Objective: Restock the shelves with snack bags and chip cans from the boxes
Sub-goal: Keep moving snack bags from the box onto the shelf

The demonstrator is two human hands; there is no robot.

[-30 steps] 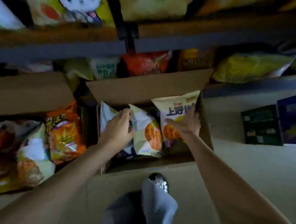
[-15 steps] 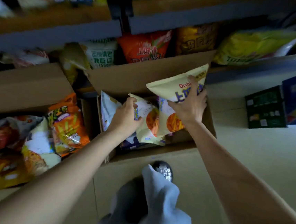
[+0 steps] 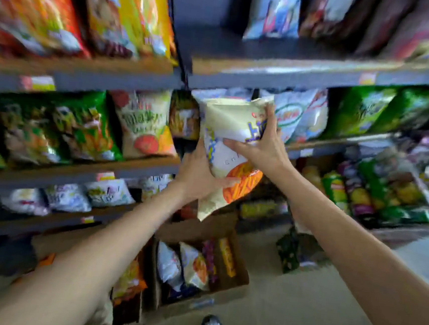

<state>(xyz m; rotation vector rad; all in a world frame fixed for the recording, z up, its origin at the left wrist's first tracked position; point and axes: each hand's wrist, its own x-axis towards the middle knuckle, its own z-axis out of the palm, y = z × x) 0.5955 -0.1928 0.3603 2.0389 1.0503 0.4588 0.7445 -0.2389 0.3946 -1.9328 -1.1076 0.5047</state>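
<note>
both hands up at shelf: left hand point(image 3: 198, 179) grips cream snack bag point(image 3: 230, 158) from below, right hand point(image 3: 259, 145) grips second cream bag point(image 3: 235, 121) above; open box point(image 3: 233, 277) on floor.

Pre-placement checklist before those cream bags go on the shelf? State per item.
1. Right hand grip on the upper cream snack bag: ok, fingers curled round it.
2. Left hand grip on the lower cream snack bag: ok, held from below.
3. Bags raised to the middle shelf: ok.
4. Free slot on that shelf: cannot tell, bags hide the gap beside the white tomato bag.
5. Bags upright: not ok, lower one tilted.
6. Stock left in the open box: ok, bags visible.
</note>
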